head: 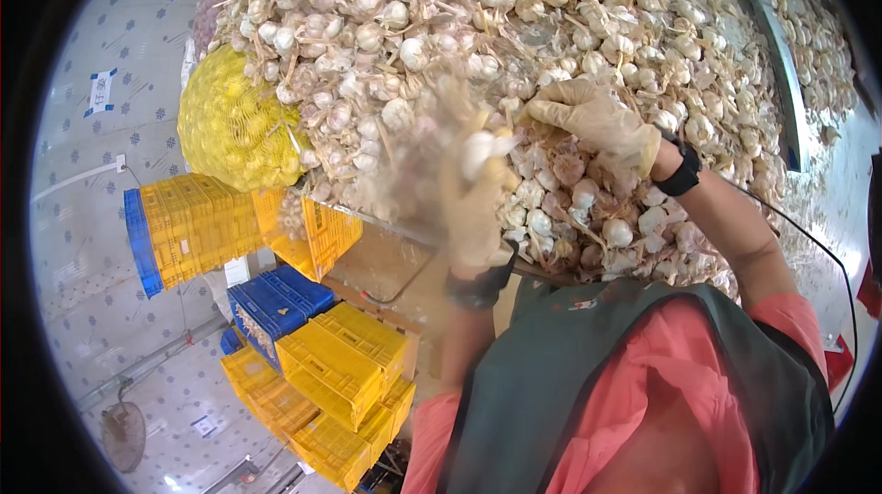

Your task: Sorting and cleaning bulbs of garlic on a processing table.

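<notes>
A deep heap of dried garlic bulbs, with stalks and loose papery skins, covers the table before me. My left hand, in a pale glove and blurred by motion, is raised above the near edge of the heap. A whitish garlic bulb is gripped in its fingers. My right hand, gloved as well, lies low over the heap with its fingers bent downward. Its fingertips are among the bulbs and skins, so I cannot tell whether they hold one. Both wrists wear black bands.
A yellow mesh sack of garlic stands at the heap's left edge. Below it are yellow crates and a blue crate, several stacked on the left. A metal rail bounds the heap at right; a black cable runs beside my right arm.
</notes>
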Demonstrator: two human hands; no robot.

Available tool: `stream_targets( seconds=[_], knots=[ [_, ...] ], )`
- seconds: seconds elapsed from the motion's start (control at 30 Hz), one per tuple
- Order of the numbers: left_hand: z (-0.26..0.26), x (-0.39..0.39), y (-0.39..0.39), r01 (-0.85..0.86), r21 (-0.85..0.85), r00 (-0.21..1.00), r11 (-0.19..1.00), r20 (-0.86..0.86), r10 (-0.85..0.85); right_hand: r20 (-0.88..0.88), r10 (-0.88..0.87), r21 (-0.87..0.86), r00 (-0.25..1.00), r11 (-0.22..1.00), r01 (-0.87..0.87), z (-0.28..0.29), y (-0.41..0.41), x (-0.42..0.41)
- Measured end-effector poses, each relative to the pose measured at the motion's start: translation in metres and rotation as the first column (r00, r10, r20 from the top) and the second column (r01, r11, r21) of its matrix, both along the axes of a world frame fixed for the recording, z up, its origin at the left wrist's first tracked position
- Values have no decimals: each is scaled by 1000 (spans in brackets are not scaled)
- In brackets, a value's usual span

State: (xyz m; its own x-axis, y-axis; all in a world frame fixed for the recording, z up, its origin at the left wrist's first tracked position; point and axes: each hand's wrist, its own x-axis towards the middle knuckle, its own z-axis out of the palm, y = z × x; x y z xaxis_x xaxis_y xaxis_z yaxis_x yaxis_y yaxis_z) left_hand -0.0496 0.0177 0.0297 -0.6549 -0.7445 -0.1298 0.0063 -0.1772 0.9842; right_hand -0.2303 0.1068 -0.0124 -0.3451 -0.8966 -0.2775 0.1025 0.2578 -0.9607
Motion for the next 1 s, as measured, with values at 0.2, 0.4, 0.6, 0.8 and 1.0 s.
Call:
stream_targets(
  seconds=[0.2, 0.4, 0.6, 0.8, 1.0],
  knots=[
    [-24, 59, -17, -244, 283, 969, 928, 101, 224, -660, 288, 272, 694, 953, -138, 52, -46, -22],
    [-10, 39, -4, -59, 90, 992, 994, 119, 48, -845, 212, 256, 491, 966, 25, -46, -124, -11],
    [-21, 36, -2, -334, 445, 942, 831, 121, 313, -629, 589, 432, 507, 807, -403, 19, -97, -7],
    [-56, 71, -22, -300, 531, 946, 792, 62, 317, -821, 455, 567, -344, 720, -401, 38, -22, -28],
    [-42, 46, -4, -326, 152, 945, 933, 63, 320, -924, 367, 382, -107, 894, -234, 45, -41, -63]
  ],
)
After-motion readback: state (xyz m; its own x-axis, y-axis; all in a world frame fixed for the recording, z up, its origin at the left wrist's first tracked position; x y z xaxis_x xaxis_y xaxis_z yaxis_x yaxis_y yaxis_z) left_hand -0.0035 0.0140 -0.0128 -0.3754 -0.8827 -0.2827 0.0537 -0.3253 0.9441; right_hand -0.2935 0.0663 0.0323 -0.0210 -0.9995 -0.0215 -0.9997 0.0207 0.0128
